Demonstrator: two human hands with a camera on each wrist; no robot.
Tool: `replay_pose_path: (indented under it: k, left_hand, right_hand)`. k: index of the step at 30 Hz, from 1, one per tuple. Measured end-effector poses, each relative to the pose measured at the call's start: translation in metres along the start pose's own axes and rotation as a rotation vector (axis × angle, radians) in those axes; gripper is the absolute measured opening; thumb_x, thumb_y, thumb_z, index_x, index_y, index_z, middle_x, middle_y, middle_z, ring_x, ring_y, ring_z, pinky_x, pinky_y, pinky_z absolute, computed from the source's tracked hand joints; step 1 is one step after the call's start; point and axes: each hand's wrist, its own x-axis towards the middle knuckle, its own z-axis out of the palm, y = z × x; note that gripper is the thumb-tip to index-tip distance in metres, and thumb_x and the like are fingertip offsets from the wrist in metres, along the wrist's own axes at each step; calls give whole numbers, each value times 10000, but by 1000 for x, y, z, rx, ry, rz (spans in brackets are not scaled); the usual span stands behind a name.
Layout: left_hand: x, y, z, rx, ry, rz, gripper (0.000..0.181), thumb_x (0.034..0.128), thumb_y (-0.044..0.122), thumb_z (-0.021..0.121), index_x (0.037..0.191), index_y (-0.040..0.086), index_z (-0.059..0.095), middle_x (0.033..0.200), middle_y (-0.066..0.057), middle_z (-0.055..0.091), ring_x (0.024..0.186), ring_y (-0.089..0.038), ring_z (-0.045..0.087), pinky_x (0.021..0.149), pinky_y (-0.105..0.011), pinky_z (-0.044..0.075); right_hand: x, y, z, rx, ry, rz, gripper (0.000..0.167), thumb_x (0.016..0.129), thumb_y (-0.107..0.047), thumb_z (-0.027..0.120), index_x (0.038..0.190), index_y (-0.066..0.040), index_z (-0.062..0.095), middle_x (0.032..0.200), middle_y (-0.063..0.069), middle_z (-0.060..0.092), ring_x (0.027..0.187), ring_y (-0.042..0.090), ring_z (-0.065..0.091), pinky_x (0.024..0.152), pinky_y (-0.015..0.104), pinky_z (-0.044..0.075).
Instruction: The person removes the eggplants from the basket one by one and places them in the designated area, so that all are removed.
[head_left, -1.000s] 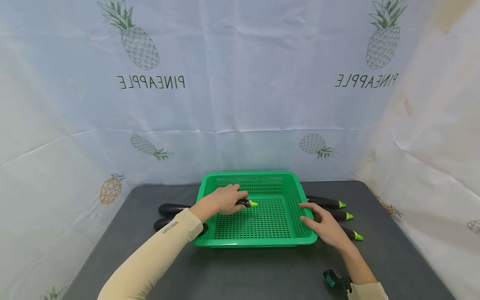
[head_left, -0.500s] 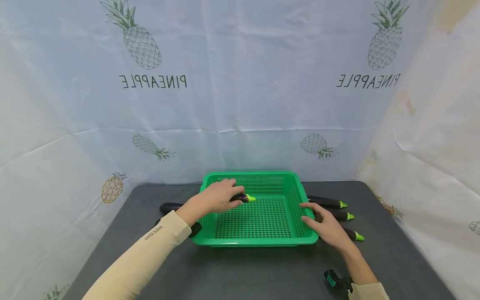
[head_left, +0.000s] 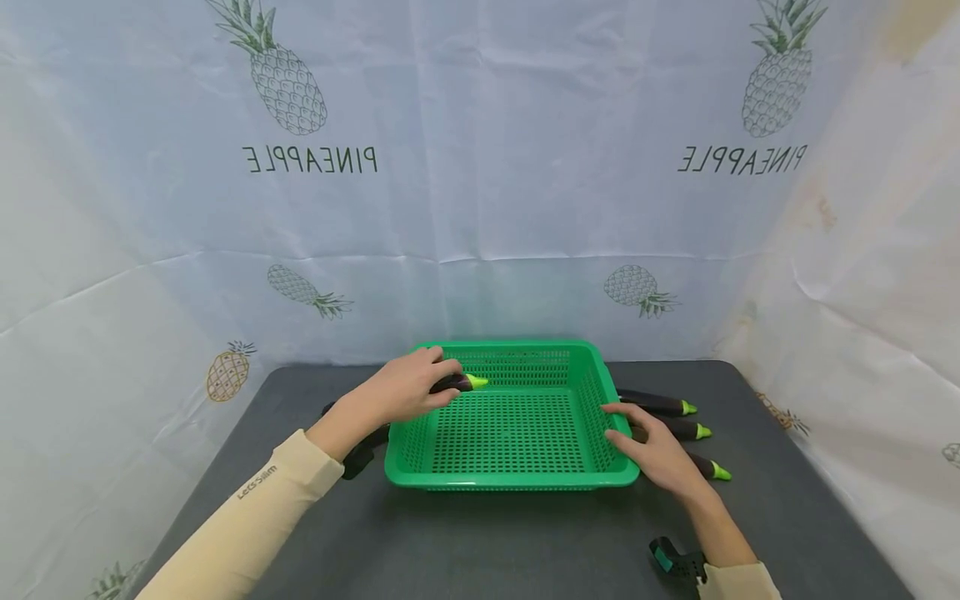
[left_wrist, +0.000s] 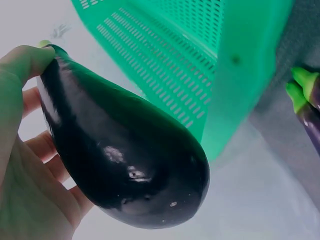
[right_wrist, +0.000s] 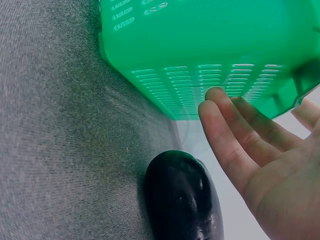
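My left hand [head_left: 408, 385] grips a dark eggplant [left_wrist: 125, 145] by its green-tipped stem end, above the left side of a green plastic basket [head_left: 510, 482]. In the left wrist view, the eggplant's fat, glossy end hangs clear of the palm. My right hand [head_left: 654, 446] holds the basket's right rim: thumb and index finger reach over it, while other fingers lie along the outer wall in the right wrist view. Nothing shows inside the basket. Several eggplants [head_left: 660, 403] lie to its right, partly behind my right hand.
More eggplants [left_wrist: 310, 100] with green stems lie beside the basket in the left wrist view. On the left, my forearm mostly hides dark shapes. A grey table [head_left: 495, 542] carries everything, with a pineapple-print curtain [head_left: 517, 192] behind and at both sides.
My left hand has lifted the eggplant and drawn it left, from over the basket's middle toward its left rim. My right hand stays at the right rim.
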Motion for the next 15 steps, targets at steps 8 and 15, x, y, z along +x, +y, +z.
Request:
replay_pose_path:
  k: [8,15]
  left_hand:
    - [-19,-10,-5,-31,65,-21,267,1027,327,633,1250,180,644,914,7,457,685,-140,407,542,-275,377]
    - [-34,-18,-4,-76,107,-55,277,1016,299,654,1259,168,651,938,7,481,719,-132,429,582,-287,401]
  right_hand:
    - [0,1,0,10,-4,6,464,1036,-272,626,1457,-107,520,1562,230,383,1440,510,310,1033,684,388]
    - [0,1,0,6,-6,-4,459,1041,-269,618,1455,-99,519,1555,231,393,1424,501,346,1016,669,413]
